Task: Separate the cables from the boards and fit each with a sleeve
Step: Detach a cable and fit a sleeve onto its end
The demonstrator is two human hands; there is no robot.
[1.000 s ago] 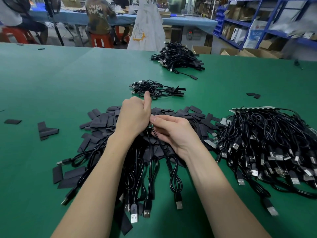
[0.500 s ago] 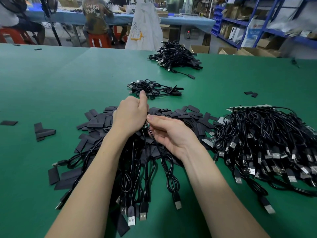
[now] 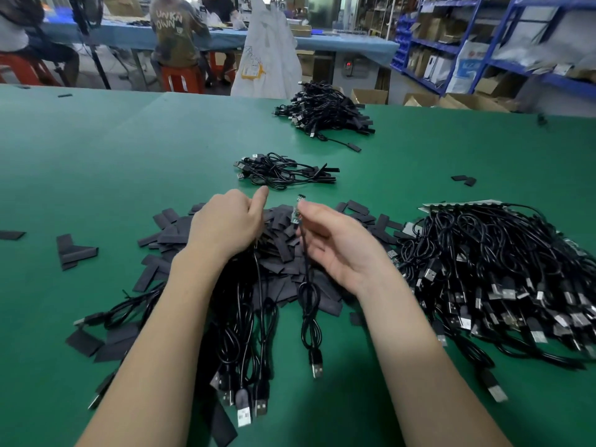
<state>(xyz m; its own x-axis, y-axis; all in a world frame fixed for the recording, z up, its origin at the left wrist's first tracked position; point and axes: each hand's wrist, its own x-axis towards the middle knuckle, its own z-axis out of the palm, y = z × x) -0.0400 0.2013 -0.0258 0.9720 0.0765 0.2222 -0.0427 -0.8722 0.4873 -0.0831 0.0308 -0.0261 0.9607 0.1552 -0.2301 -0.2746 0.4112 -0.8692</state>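
Right hand [image 3: 335, 243] is pinching a small circuit board [image 3: 295, 216] between thumb and fingertips, holding it upright above the heap of black sleeves [image 3: 283, 253]; its black USB cable [image 3: 309, 317] is hanging down from the board and trailing onto the green worktop [image 3: 129, 162], plug end lying near the forearm. Left hand [image 3: 230, 221] is curling in a loose fist over the sleeve heap, index finger sticking up, gripping the top ends of a bundle of cables [image 3: 245, 343] that is fanning out toward the camera under the left forearm. Big tangle of unprocessed cables [image 3: 503, 269] is sitting at the right, just beside the sleeve heap. Small pile of sleeved cables [image 3: 283, 171] is lying beyond the hands, with a larger cable pile [image 3: 325, 111] farther back. Loose sleeve pieces [image 3: 74, 251] are lying apart at the left.
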